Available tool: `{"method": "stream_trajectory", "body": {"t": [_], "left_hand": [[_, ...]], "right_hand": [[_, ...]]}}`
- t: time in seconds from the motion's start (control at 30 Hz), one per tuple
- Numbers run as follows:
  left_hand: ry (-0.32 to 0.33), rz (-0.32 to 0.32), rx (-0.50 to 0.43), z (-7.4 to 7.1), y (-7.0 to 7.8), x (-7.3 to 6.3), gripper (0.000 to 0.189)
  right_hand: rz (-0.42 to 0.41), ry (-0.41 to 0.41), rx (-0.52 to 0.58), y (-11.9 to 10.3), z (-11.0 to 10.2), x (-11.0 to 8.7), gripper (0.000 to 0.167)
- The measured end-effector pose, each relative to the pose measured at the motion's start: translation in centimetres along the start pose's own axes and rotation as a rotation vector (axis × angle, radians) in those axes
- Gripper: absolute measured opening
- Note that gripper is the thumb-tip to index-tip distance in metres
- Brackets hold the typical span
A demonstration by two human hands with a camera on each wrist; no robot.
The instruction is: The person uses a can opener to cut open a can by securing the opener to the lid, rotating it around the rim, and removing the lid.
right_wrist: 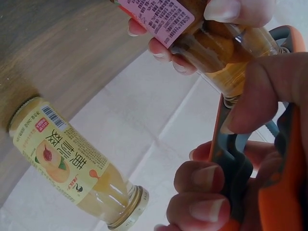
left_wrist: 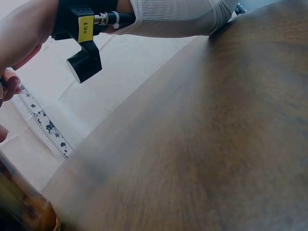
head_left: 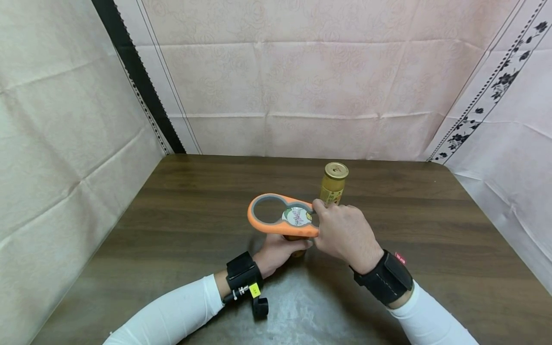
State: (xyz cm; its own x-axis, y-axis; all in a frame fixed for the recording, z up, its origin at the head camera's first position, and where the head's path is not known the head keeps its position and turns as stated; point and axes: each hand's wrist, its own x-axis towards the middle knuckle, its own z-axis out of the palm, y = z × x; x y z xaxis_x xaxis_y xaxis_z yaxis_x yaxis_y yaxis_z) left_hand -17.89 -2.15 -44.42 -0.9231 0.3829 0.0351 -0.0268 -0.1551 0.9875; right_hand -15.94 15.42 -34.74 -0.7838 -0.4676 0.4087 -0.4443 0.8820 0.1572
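Observation:
My right hand (head_left: 345, 235) grips the handle end of an orange and grey jar opener (head_left: 258, 224). The opener lies flat over a glass jar, and the jar's white and green lid (head_left: 297, 216) shows through its opening. My left hand (head_left: 276, 254) holds that jar by its body below the opener. In the right wrist view, the jar (right_wrist: 211, 48) has a pink label, with brownish fruit pieces in clear liquid. The left wrist view catches only its blurred lower part (left_wrist: 26, 204). Behind the right hand stands a second, closed jar (head_left: 334, 179), its yellow label picturing peaches.
A brown wood-grain table (head_left: 207, 191) spreads under both hands. Pale patterned cloth (head_left: 302, 86) hangs behind it and along both sides. The peach jar stands upright close beyond the right knuckles. Black camera bands (head_left: 384, 278) circle both wrists.

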Motion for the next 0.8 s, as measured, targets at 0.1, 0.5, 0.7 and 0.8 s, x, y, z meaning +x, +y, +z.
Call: {"method": "stream_trajectory", "body": {"t": [0.1, 0.5, 0.7, 0.8], "left_hand": [[0.002, -0.004, 0.006, -0.01, 0.01, -0.01, 0.056], [-0.037, -0.015, 0.009, -0.14, 0.1, 0.01, 0.054], [-0.036, -0.017, 0.013, -0.11, 0.26, 0.0, 0.055], [-0.037, -0.015, 0.021, -0.09, 0.32, -0.03, 0.054]], "right_hand": [[0.0, -0.006, 0.002, 0.04, -0.03, 0.05, 0.035], [-0.016, -0.013, -0.003, 0.25, 0.02, 0.11, 0.031], [-0.025, -0.003, 0.0, 0.37, 0.11, 0.14, 0.029], [-0.026, -0.002, 0.005, 0.4, 0.13, 0.13, 0.029]]}}
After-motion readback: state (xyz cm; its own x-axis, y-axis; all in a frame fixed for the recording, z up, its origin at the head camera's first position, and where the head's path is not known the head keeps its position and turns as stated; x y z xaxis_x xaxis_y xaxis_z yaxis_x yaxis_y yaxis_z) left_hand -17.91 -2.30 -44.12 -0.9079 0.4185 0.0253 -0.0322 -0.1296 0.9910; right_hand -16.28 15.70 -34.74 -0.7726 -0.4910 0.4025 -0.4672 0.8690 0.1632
